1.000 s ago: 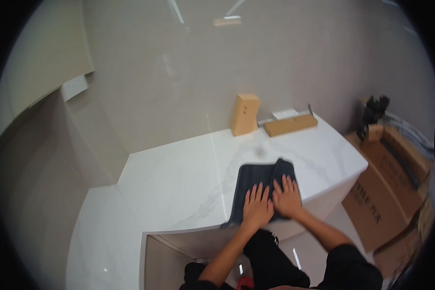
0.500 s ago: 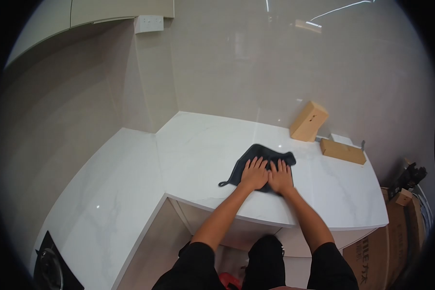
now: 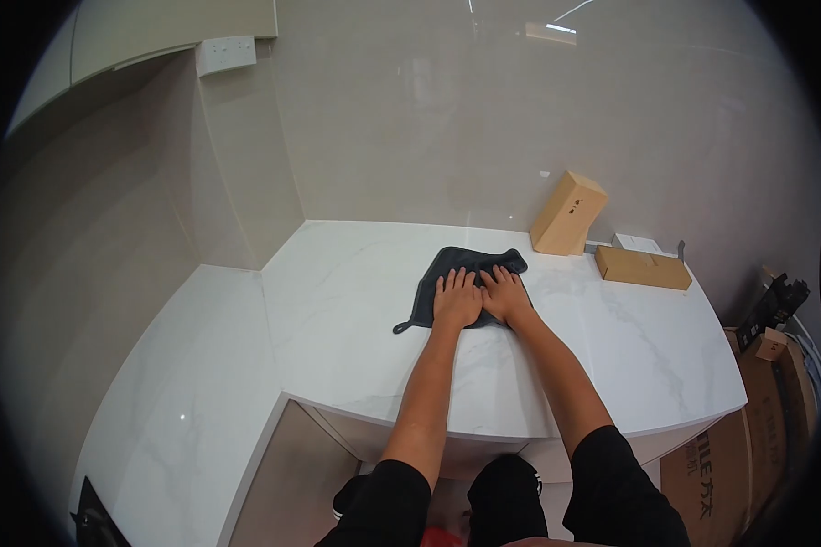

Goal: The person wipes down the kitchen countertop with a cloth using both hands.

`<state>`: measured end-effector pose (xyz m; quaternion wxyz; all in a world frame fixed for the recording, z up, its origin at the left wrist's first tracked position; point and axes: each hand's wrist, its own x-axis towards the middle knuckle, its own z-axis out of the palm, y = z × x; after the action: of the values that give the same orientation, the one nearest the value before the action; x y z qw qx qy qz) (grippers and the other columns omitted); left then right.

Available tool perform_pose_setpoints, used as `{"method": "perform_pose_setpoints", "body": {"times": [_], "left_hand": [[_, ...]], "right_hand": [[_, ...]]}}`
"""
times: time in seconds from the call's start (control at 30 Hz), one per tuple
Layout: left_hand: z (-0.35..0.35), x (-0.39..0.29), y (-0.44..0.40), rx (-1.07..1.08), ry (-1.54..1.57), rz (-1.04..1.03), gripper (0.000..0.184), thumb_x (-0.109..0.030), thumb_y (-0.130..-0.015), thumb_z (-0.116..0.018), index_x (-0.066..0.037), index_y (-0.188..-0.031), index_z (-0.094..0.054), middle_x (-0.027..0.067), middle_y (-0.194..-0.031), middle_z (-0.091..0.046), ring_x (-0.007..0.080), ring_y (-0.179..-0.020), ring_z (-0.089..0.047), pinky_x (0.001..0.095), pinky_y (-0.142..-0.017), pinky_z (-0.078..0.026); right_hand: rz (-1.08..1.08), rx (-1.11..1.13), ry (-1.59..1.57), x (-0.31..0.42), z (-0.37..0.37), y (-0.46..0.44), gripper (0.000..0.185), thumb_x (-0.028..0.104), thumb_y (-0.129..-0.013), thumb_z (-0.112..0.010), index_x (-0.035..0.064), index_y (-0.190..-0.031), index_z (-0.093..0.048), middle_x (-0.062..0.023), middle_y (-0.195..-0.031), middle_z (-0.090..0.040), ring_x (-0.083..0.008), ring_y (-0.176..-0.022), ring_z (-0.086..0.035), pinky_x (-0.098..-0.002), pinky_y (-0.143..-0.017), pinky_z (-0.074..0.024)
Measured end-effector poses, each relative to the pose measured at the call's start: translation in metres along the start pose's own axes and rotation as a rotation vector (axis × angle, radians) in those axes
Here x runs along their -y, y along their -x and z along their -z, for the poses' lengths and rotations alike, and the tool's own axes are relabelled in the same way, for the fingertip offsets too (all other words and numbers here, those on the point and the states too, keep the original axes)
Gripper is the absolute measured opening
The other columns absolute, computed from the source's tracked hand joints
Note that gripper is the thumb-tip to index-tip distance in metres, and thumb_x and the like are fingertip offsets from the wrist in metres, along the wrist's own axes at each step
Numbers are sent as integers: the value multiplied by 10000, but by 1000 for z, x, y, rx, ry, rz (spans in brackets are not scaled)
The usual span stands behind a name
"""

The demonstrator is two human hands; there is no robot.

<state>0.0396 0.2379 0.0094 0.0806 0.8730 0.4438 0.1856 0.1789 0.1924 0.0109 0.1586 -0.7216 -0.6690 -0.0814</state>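
Observation:
A dark grey cloth (image 3: pixel 429 284) with a hanging loop at its near left corner lies spread on the white marbled countertop (image 3: pixel 337 337). My left hand (image 3: pixel 458 299) rests flat on the middle of the cloth, fingers stretched out and pointing away from me. Beside it, my right hand (image 3: pixel 504 295) also presses flat on the cloth, its thumb close to the left hand. Neither hand grips the fabric. The cloth's far right corner is bunched up a little.
A wooden knife block (image 3: pixel 567 214) stands against the back wall. To its right are a long cardboard box (image 3: pixel 643 268) and a white box (image 3: pixel 636 243). A black cooktop (image 3: pixel 98 520) shows at lower left; a large carton (image 3: pixel 716 465) stands beyond the counter's right end.
Both hands have pushed the cloth farther from the counter's front edge, toward the back wall. They stay flat on it. The camera view has turned slightly.

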Motion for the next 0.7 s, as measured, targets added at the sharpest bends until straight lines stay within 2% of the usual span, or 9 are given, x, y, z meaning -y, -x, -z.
{"method": "perform_pose_setpoints", "body": {"times": [0.13,0.2,0.27,0.33,0.4,0.47,0.57,0.7], "left_hand": [[12,-7,20,-2,-44,-36,563,-350,-1019,-314,-99,-1519,-369,124,-1615,-292,304,-1502,-231,497,-1224,-135],[10,-10,31,-13,-57,-55,549,-338,-1020,-313,-95,-1508,-383,132,-1608,-304,309,-1498,-244,499,-1222,-143],[6,-13,43,-25,-47,-71,552,-339,-1020,-312,-92,-1508,-381,141,-1604,-310,315,-1495,-253,508,-1220,-147],[9,-14,71,4,-33,-83,573,-362,-1017,-321,-81,-1513,-380,155,-1616,-277,331,-1507,-214,523,-1221,-117],[9,-17,109,-32,-160,-139,577,-355,-1031,-307,-48,-1516,-362,187,-1593,-310,364,-1486,-253,536,-1203,-162],[23,-17,158,-41,-82,-220,577,-354,-1037,-315,-23,-1507,-370,203,-1579,-327,389,-1472,-268,545,-1197,-169],[43,-20,223,-107,-119,-237,578,-361,-1039,-328,-18,-1501,-378,204,-1572,-336,383,-1469,-274,533,-1200,-168],[60,-7,268,-103,-46,-246,551,-360,-1041,-346,-65,-1504,-397,154,-1578,-349,321,-1480,-276,494,-1209,-170]], "right_hand": [[6,-54,-17,5,-4,30,572,394,-985,-360,103,-1469,-452,-238,-1524,-405,-377,-1443,-337,-497,-1190,-211],[4,-92,64,10,-5,38,566,385,-985,-382,72,-1450,-464,-266,-1505,-414,-404,-1411,-382,-512,-1172,-254],[-2,-77,26,15,0,56,564,383,-995,-367,66,-1451,-462,-275,-1507,-404,-414,-1420,-361,-518,-1179,-238],[21,-83,19,24,10,82,572,389,-996,-366,59,-1455,-454,-282,-1500,-408,-416,-1418,-362,-514,-1181,-231],[94,-119,44,30,12,113,572,386,-1001,-362,55,-1460,-446,-292,-1507,-390,-424,-1425,-343,-522,-1178,-229],[127,-102,-26,42,21,150,570,381,-994,-383,43,-1445,-465,-311,-1492,-395,-455,-1417,-337,-567,-1169,-217],[212,-118,-16,72,40,201,564,361,-987,-417,18,-1431,-474,-334,-1486,-384,-471,-1407,-340,-582,-1163,-217],[234,-109,-39,103,45,221,572,356,-982,-431,-8,-1422,-470,-377,-1469,-366,-520,-1395,-325,-622,-1146,-208]]}}
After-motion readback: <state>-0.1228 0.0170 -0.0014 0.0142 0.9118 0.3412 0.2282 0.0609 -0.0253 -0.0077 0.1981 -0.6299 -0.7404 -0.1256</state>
